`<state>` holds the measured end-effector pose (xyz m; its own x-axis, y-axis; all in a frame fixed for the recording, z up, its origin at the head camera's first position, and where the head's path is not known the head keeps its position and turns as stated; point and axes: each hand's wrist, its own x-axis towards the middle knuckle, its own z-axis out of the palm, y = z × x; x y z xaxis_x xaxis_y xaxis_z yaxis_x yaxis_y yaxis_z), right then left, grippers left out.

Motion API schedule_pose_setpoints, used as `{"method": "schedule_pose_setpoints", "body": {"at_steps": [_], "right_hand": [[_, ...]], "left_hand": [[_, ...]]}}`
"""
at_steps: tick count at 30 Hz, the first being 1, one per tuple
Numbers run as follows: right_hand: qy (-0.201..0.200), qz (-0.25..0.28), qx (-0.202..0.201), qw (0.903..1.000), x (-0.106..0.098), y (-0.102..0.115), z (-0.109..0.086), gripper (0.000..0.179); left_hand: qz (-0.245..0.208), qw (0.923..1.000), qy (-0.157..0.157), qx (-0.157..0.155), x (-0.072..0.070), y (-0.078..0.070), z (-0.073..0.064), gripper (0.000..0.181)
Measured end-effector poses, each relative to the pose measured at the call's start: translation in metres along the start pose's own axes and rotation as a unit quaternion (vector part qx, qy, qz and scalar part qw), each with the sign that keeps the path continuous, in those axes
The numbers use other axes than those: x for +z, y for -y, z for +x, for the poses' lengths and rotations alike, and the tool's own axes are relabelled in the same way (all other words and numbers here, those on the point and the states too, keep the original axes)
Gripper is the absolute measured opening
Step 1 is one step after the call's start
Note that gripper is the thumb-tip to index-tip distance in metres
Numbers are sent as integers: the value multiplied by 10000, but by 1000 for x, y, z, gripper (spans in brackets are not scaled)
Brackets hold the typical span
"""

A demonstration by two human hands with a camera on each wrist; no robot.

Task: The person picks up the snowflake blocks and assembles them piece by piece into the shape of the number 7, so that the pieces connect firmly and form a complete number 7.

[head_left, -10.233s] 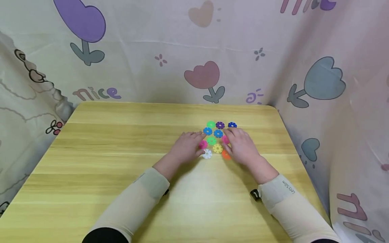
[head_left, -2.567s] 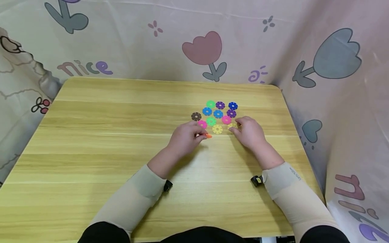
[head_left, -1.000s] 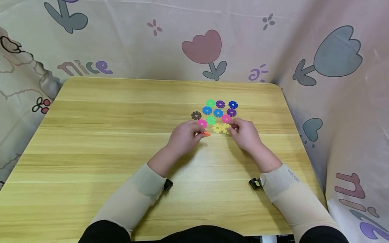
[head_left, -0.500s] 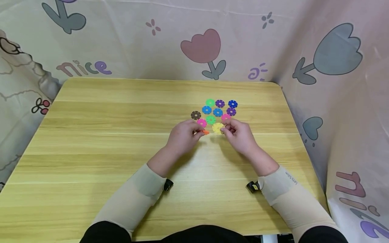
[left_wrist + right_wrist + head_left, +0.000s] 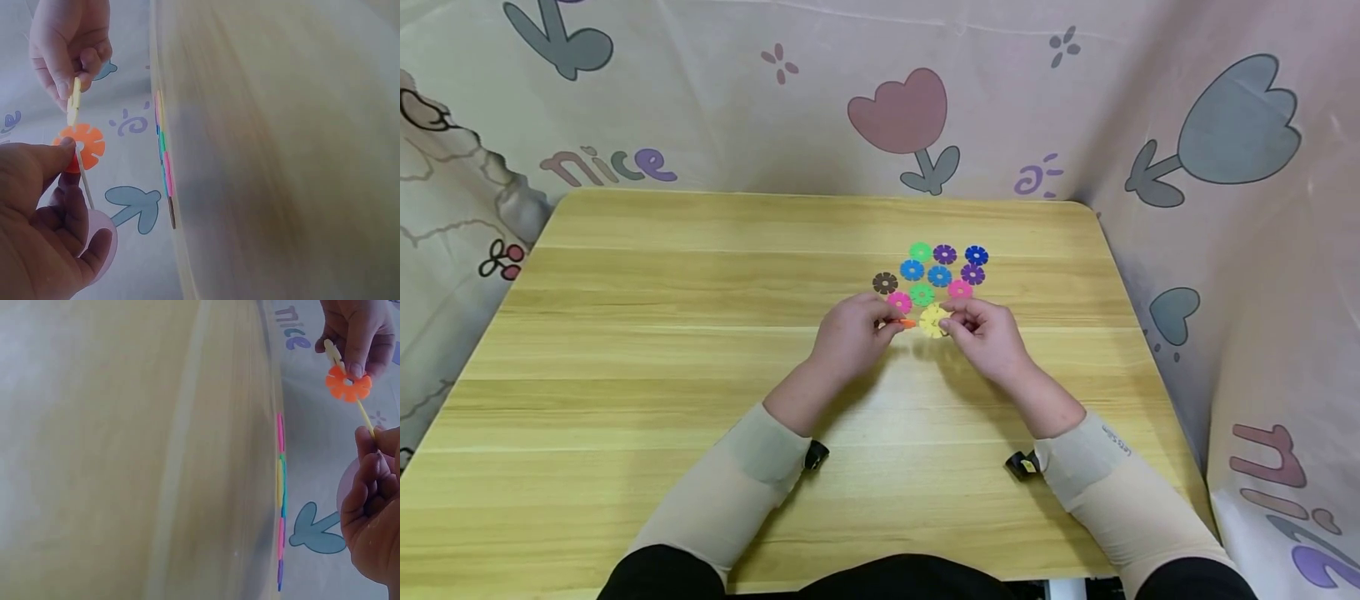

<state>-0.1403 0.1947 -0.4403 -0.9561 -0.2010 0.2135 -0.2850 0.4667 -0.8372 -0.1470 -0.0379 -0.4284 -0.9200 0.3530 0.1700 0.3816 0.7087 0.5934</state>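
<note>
My left hand [image 5: 852, 337] pinches an orange notched snowflake disc [image 5: 94, 139], slotted at an angle into a white snowflake disc [image 5: 87, 182]. In the head view the orange disc [image 5: 907, 323] appears edge-on. My right hand [image 5: 988, 340] pinches a yellow snowflake disc [image 5: 931, 320] between thumb and fingers. From the right wrist, that yellow disc [image 5: 365, 417] shows edge-on, its tip close to the orange disc [image 5: 348, 386]; whether they touch I cannot tell. Both hands are raised a little above the table, at the near side of a group of loose discs.
Loose discs lie flat on the wooden table [image 5: 700, 400]: green [image 5: 921, 294], pink [image 5: 960, 288], brown [image 5: 885, 283], blue [image 5: 939, 276], purple [image 5: 973, 274] and others. A second yellow one is largely hidden in the head view. A printed curtain [image 5: 737, 108] hangs behind the table.
Orange and white discs, flat on the table 10.2 s ago, are now joined in my left hand. My right hand has lifted a yellow disc and carried it left towards them.
</note>
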Motion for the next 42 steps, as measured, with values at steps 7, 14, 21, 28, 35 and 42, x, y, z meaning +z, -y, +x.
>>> {"method": "schedule_pose_setpoints", "body": {"at_steps": [7,14,21,28,35,42], "right_hand": [[139,169,44,9998,1,1,-1,19],[242,270,130,9993,1,-1,-1,19],[289,331,190,9989,3,-1,-1,18],[309,399,288,9983,2,1,0,17],[284,511,384,9976,2,4,0,16],[252,795,458,9955,3,2,1,15]], "left_hand": [[-6,10000,21,-33,0,-1,0,14],[-8,10000,50,46,0,-2,0,12],[68,9995,-72,315,2,-3,-1,8],[97,9984,-171,527,2,-3,-2,6],[18,9973,-286,677,1,-3,-3,6],[34,9946,-468,927,3,-2,-3,6]]}}
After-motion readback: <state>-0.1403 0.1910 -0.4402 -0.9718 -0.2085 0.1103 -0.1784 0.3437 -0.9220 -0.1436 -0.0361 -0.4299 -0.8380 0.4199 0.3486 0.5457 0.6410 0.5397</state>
